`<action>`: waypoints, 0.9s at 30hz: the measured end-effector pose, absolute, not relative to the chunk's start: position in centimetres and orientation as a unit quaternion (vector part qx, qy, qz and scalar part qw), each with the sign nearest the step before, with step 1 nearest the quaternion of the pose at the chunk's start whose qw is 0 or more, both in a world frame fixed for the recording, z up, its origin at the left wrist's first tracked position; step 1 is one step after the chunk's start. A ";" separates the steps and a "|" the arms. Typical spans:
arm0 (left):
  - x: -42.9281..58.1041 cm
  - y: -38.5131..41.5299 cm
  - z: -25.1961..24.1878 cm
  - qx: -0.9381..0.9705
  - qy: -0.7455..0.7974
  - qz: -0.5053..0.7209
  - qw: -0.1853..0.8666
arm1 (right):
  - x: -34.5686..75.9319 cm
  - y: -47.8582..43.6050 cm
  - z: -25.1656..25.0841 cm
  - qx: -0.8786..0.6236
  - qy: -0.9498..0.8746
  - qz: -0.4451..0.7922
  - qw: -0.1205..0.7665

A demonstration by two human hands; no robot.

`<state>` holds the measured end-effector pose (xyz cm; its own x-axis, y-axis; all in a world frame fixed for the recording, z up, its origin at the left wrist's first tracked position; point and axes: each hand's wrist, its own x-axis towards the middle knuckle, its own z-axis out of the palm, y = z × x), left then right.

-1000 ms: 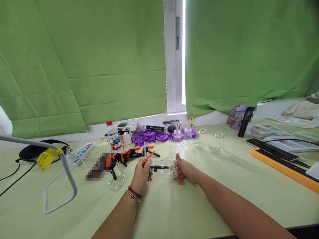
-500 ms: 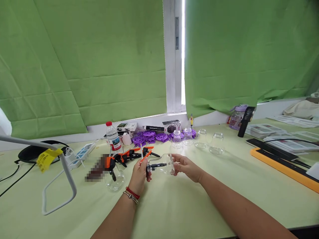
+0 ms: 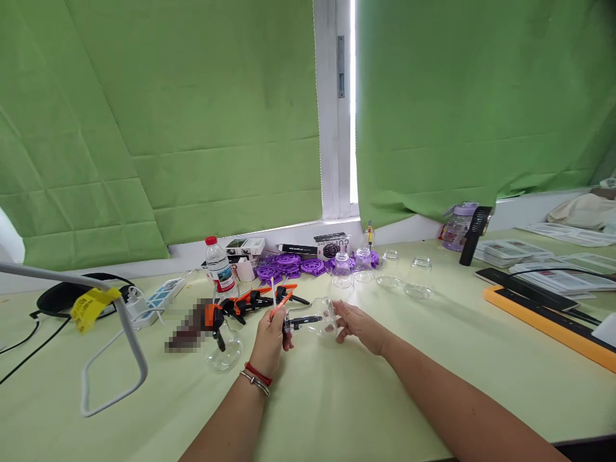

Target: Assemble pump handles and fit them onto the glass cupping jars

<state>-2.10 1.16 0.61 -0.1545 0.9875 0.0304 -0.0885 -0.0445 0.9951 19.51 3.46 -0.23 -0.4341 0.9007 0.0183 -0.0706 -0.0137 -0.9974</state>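
A clear bottle (image 3: 318,309) lies sideways between my hands, above the table. My left hand (image 3: 267,339) is closed round its neck end, on an orange-and-black spray head (image 3: 283,303) whose black stem reaches into the bottle. At the bottle's base, the fingers of my right hand (image 3: 360,326) curl round the rim. Left of my left hand stands another clear bottle (image 3: 224,357) with an orange-and-black spray head (image 3: 215,317) on it. Several more spray heads (image 3: 255,298) lie in a heap just beyond my left hand.
Several clear bottles (image 3: 420,276) without heads stand at the back. Purple round parts (image 3: 287,262), a water bottle (image 3: 220,266) and a power strip (image 3: 163,295) sit behind and left. A grey metal frame (image 3: 137,346) juts in at left; a paper trimmer (image 3: 548,330) lies right.
The bottle stays between my hands at nearly the same spot. My right hand's fingers have shifted slightly at its base, and the view has moved very slightly.
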 end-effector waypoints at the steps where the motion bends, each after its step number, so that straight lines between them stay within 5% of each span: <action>1: -2.2 1.2 0.6 0.437 0.505 0.574 0.474 | 19.7 3.4 -0.2 -0.331 -0.589 0.614 0.408; 20: -1.8 0.6 0.9 0.462 0.498 0.545 0.492 | 19.8 4.0 -1.3 -0.365 -0.625 0.600 0.340; 27: -2.4 1.3 0.6 0.415 0.511 0.569 0.492 | 19.9 3.5 -0.6 -0.287 -0.649 0.568 0.417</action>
<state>-2.45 1.27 0.64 -0.1715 0.9847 -0.0307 -0.1358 0.0073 0.9907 19.91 3.46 -0.64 -0.4883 0.8458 0.2148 -0.1005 0.1900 -0.9766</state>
